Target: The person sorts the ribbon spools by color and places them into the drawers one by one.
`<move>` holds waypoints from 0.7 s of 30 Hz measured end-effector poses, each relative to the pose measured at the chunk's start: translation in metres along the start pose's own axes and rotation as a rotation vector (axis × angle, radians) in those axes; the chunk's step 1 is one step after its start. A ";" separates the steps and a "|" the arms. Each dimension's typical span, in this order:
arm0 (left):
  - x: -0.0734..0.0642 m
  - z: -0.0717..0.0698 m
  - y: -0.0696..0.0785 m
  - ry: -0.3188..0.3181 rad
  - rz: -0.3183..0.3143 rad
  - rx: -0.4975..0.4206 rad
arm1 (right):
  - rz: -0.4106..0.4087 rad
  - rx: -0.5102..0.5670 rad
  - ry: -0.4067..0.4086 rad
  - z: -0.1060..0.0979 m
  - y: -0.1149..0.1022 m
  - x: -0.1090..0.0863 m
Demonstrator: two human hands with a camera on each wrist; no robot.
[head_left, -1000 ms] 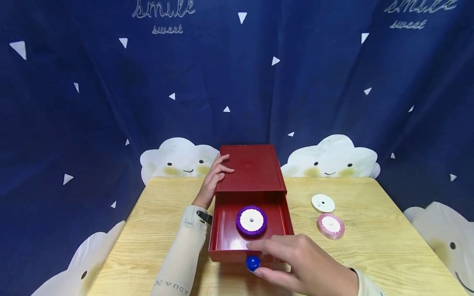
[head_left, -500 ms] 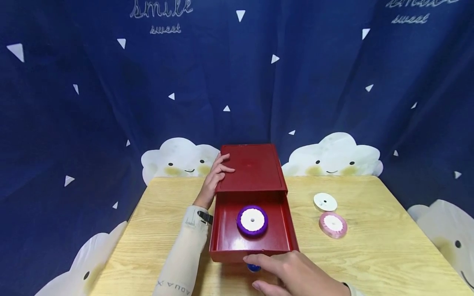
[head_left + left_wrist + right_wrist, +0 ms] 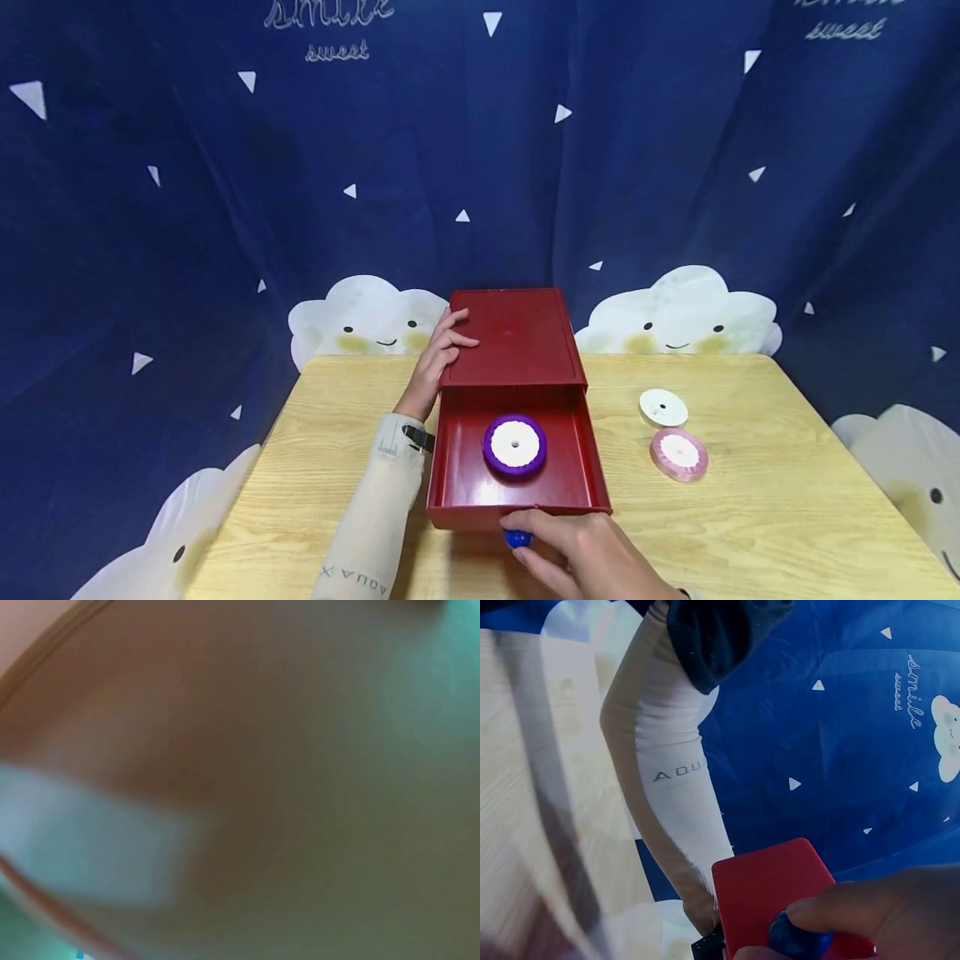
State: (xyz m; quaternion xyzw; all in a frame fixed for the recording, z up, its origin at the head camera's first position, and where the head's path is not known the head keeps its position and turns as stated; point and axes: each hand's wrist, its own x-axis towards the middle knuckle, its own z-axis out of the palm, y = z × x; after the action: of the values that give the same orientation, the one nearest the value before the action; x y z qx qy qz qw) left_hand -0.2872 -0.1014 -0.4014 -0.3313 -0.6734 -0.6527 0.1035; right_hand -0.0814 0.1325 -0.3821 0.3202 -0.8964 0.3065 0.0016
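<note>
A red box [image 3: 513, 337] stands on the table with its drawer [image 3: 465, 492] pulled out toward me. Inside the drawer lies a purple ribbon spool [image 3: 515, 444] with a white face. My left hand [image 3: 437, 362] rests against the box's left side, fingers over the top edge. At the drawer front, my right hand [image 3: 592, 554] pinches the round blue knob [image 3: 517, 537] between thumb and index finger. The right wrist view shows the same blue knob [image 3: 799, 936] at the fingertips, against the red drawer front. The left wrist view is a blur.
Right of the box, a pink ribbon spool [image 3: 678, 454] and a white spool [image 3: 663, 407] lie close together on the wooden table [image 3: 750, 517]. A dark blue curtain [image 3: 405, 150] with white triangles and clouds hangs behind.
My right hand has dropped from over the drawer's front edge and closed its thumb and index finger on the blue knob. My left hand stays on the box.
</note>
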 end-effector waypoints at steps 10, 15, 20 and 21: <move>0.001 -0.002 0.001 0.000 0.000 0.003 | -0.003 0.005 0.055 -0.004 -0.003 0.005; 0.002 -0.001 0.000 -0.005 0.000 0.000 | 0.009 0.007 0.073 -0.007 0.001 0.009; 0.001 -0.002 0.001 -0.010 -0.011 -0.012 | 0.019 0.007 0.098 -0.006 0.006 0.014; 0.001 -0.002 0.001 -0.010 -0.012 -0.015 | 0.014 -0.001 0.114 -0.005 0.007 0.015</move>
State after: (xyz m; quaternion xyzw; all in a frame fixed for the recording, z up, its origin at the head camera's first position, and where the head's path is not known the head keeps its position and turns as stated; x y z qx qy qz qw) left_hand -0.2883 -0.1027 -0.4000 -0.3315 -0.6708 -0.6568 0.0935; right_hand -0.0982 0.1309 -0.3790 0.2960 -0.8972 0.3237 0.0510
